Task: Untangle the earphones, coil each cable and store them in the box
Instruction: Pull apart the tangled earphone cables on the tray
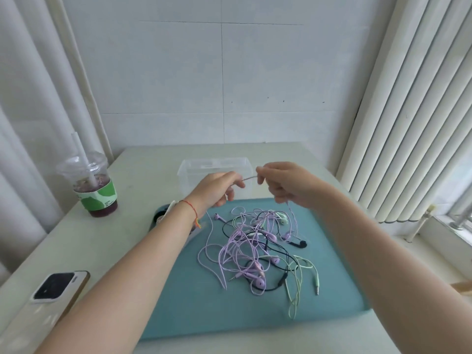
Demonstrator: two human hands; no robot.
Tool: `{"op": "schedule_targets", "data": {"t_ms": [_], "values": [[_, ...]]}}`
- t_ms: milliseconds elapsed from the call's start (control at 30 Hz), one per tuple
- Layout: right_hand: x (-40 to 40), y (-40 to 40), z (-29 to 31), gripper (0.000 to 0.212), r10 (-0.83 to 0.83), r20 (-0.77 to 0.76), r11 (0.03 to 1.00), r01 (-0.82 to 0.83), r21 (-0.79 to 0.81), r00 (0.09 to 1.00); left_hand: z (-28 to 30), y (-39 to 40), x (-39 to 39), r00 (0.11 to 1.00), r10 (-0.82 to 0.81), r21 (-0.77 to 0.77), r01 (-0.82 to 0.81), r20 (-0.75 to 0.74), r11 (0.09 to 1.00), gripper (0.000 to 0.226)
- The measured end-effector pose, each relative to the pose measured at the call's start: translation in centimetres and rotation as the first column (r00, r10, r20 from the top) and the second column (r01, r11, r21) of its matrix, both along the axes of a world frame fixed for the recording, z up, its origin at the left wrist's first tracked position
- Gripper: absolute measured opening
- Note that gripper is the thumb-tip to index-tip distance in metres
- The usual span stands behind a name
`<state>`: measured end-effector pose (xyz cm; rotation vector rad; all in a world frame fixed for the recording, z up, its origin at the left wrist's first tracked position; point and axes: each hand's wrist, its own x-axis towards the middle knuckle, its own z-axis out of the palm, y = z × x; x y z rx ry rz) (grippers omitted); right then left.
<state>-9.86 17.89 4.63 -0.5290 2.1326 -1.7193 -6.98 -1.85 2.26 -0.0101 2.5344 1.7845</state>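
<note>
A tangle of purple, black and pale green earphones (pixel 258 247) lies on a teal mat (pixel 194 310). Both hands are raised above the far end of the mat. My left hand (pixel 217 187) and my right hand (pixel 283 183) each pinch one end of a short stretch of purple cable (pixel 249 178) held taut between them. From each hand a strand hangs down into the pile. A clear plastic box (pixel 190 166) stands just behind the hands, partly hidden by them.
A plastic cup (pixel 94 186) with a dark drink and a straw stands at the left. A phone (pixel 60 284) lies face down near the front left. A dark object (pixel 160 215) sits under my left wrist. Vertical blinds (pixel 408 111) hang on the right.
</note>
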Motion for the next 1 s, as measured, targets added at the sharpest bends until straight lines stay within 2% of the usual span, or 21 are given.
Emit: {"op": "schedule_targets", "data": {"t_ms": [67, 167, 200, 267, 333, 367, 433, 500, 600, 733, 800, 867, 933, 1000], "values": [[-0.8, 0.3, 0.1, 0.029, -0.200, -0.011, 0.965, 0.195, -0.172, 0.980, -0.6, -0.3, 0.2, 1.000, 0.000, -0.026, 0.000, 0.014, 1.000, 0.037], [-1.9, 0.9, 0.2, 0.032, -0.591, 0.043, 0.759, 0.574, -0.306, 0.805, -1.5, -1.1, 0.5, 0.999, 0.042, -0.044, -0.043, -0.016, 0.998, 0.035], [-2.2, 1.4, 0.0, 0.031, -0.672, 0.035, 0.703, 0.653, -0.283, 0.739, -1.8, -1.5, 0.6, 0.998, 0.056, -0.041, -0.057, -0.031, 0.998, 0.032], [-2.8, 2.3, -0.7, 0.024, -0.729, -0.075, 0.684, 0.722, -0.105, 0.680, -2.3, -2.2, 0.7, 0.995, 0.077, -0.029, -0.079, -0.060, 0.996, 0.028], [-3.1, 2.4, -1.6, 0.016, -0.658, -0.256, 0.694, 0.702, 0.158, 0.708, -2.2, -2.4, 0.8, 0.994, 0.080, -0.012, -0.081, -0.080, 0.997, 0.026], [-2.9, 2.1, -1.9, 0.024, -0.603, -0.329, 0.696, 0.681, 0.229, 0.727, -2.0, -2.4, 0.7, 0.994, 0.065, -0.013, -0.067, -0.087, 0.998, 0.026], [-2.0, 0.7, -1.7, 0.033, -0.469, -0.456, 0.763, 0.607, 0.222, 0.756, -1.3, -1.8, 0.6, 0.995, 0.014, -0.045, -0.018, -0.098, 0.999, 0.027], [-0.4, -1.1, -1.0, 0.033, -0.281, -0.537, 0.858, 0.459, 0.230, 0.795, -0.7, -0.8, 0.5, 0.993, -0.025, -0.093, 0.014, -0.112, 0.996, 0.028], [1.4, -3.3, -0.9, 0.025, -0.012, -0.542, 0.891, 0.254, 0.375, 0.840, 0.0, 0.7, 0.1, 0.992, -0.025, -0.099, 0.013, -0.126, 0.995, 0.034], [1.8, -3.8, -1.3, 0.010, -0.018, -0.469, 0.873, 0.243, 0.423, 0.883, 0.3, 1.2, 0.2, 0.991, 0.010, -0.152, -0.030, -0.134, 0.988, 0.041], [1.3, -3.1, -1.1, 0.014, -0.110, -0.421, 0.891, 0.277, 0.359, 0.900, 0.0, 0.5, 0.5, 0.994, 0.026, -0.164, -0.042, -0.103, 0.986, 0.044], [0.3, -2.1, -0.6, 0.019, -0.322, -0.335, 0.911, 0.387, 0.146, 0.885, -0.4, -0.4, 0.8, 0.997, 0.047, -0.114, -0.053, -0.055, 0.992, 0.043], [-0.7, -0.7, 0.0, 0.023, -0.572, -0.232, 0.819, 0.564, -0.107, 0.787, -0.7, -1.2, 1.0, 0.999, 0.044, -0.046, -0.046, -0.026, 0.998, 0.039], [-1.1, 0.6, 0.4, 0.023, -0.726, -0.120, 0.682, 0.689, -0.244, 0.677, -0.9, -1.5, 1.1, 0.999, 0.019, -0.019, -0.020, -0.029, 1.000, 0.033]]}}
